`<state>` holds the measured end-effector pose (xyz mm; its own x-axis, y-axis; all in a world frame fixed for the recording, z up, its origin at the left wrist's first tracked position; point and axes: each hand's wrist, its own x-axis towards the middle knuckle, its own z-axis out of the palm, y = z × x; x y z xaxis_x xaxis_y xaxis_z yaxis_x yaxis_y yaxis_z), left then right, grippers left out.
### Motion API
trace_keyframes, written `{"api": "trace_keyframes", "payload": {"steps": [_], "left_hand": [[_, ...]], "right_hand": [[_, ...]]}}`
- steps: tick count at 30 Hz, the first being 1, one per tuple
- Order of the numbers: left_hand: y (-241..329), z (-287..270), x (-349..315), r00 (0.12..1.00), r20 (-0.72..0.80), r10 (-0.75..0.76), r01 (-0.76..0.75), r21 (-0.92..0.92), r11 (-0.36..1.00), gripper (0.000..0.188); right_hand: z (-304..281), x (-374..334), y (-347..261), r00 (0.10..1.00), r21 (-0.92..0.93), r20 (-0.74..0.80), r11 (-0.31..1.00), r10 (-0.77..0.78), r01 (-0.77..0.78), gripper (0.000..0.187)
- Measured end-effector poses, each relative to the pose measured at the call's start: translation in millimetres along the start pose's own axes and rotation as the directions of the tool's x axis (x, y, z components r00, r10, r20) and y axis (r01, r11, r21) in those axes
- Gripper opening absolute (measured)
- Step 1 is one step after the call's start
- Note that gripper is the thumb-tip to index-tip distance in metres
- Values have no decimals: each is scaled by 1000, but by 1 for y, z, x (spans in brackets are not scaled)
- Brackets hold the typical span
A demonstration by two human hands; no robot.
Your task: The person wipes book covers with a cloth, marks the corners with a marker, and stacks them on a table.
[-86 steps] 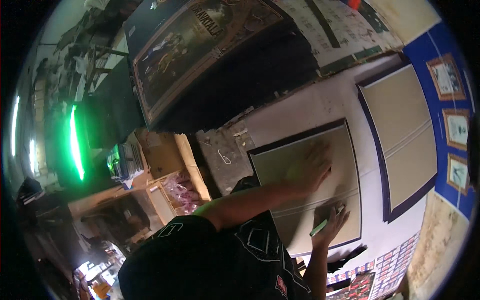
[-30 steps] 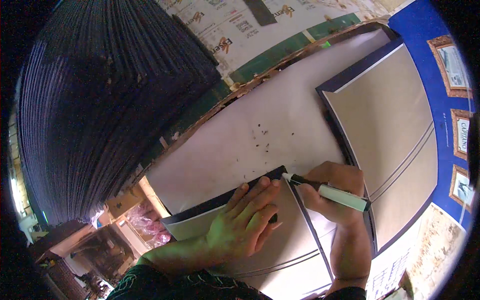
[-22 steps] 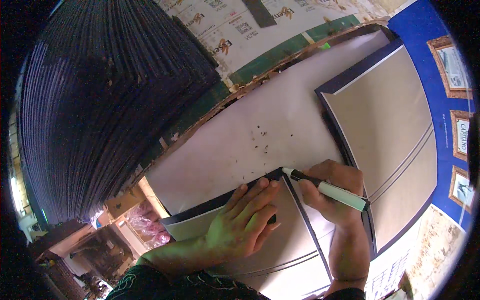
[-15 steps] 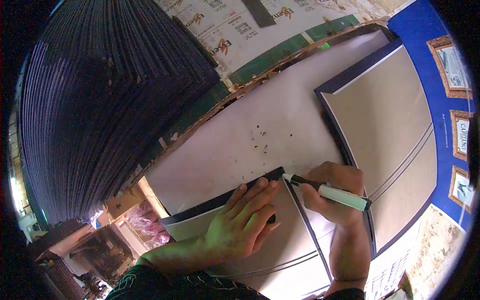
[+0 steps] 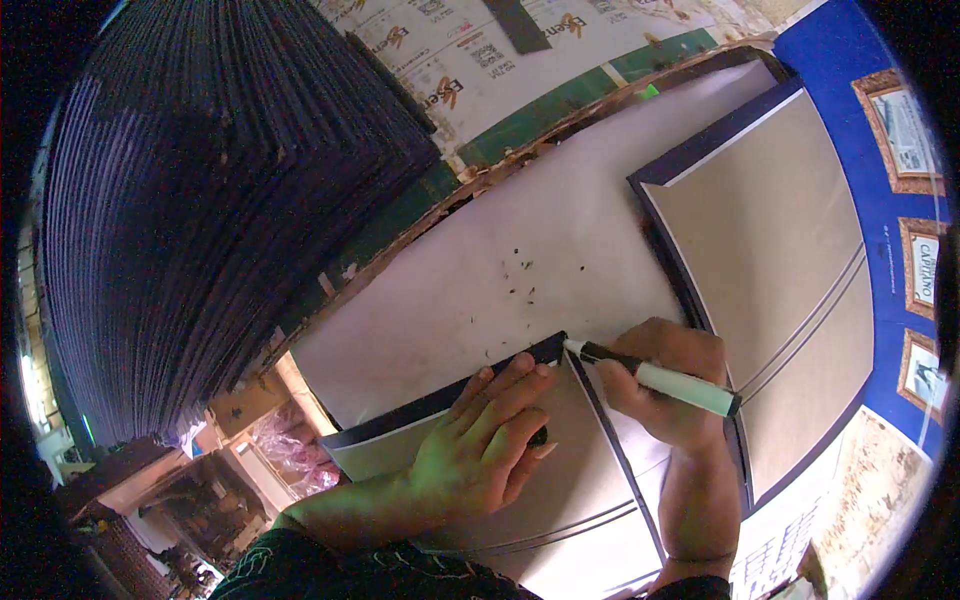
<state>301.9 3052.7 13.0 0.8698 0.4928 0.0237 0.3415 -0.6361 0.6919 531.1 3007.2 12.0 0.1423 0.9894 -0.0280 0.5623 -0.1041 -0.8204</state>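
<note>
My right hand (image 5: 668, 385) grips a marker pen (image 5: 690, 389) with a pale barrel and black ends. Its tip meets the top corner of a beige panel (image 5: 590, 470) with dark edges, in front of me. Across that panel my left hand (image 5: 492, 430) presses down, two fingers stretched to its dark upper edge (image 5: 400, 408). A small black piece (image 5: 540, 437) shows among its lower, bent fingers; its kind is mostly hidden.
Another beige panel with a dark edge (image 5: 770, 240) lies to the right. A tall stack of dark sheets (image 5: 240, 200) stands at the left. The pale work surface (image 5: 470, 260) carries small dark crumbs. Framed pictures (image 5: 905, 130) show on blue at the far right.
The marker's rear end has dipped a little, with its tip still at the corner. My left hand has barely shifted.
</note>
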Motion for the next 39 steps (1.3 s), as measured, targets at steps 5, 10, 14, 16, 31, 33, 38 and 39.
{"api": "trace_keyframes", "payload": {"steps": [5, 10, 14, 16, 31, 33, 38, 39], "left_hand": [[-1, 1, -1, 1000, 2, 0, 0, 10, 1000, 38], [-1, 2, -1, 1000, -15, 9, -9, 5, 1000, 37], [0, 1, -1, 1000, -15, 1, -1, 8, 1000, 35], [0, 2, 0, 1000, -17, -7, 7, 10, 1000, 33], [1, 1, 0, 1000, 0, 0, 0, 24, 1000, 33], [2, -1, 1, 1000, 9, -1, 1, 26, 1000, 33], [2, -2, 3, 1000, 18, -12, 12, 33, 999, 33], [2, -2, 3, 1000, 8, -10, 10, 26, 1000, 33]], "right_hand": [[3, 1, 2, 994, 83, -98, 995, -49, 58, 19], [7, 0, 3, 985, 62, -161, 995, -62, 73, 17], [8, 1, 0, 988, 63, -150, 997, -41, 51, 16], [8, 2, -2, 979, 174, -204, 985, 24, 12, 15], [5, 2, -1, 984, 88, -178, 996, -19, 35, 14], [7, -1, 4, 983, 144, -184, 989, -18, 46, 14], [1, 5, -3, 999, -36, -43, 999, -27, 26, 18], [6, 4, -2, 991, 46, -132, 999, 9, -3, 20]]}}
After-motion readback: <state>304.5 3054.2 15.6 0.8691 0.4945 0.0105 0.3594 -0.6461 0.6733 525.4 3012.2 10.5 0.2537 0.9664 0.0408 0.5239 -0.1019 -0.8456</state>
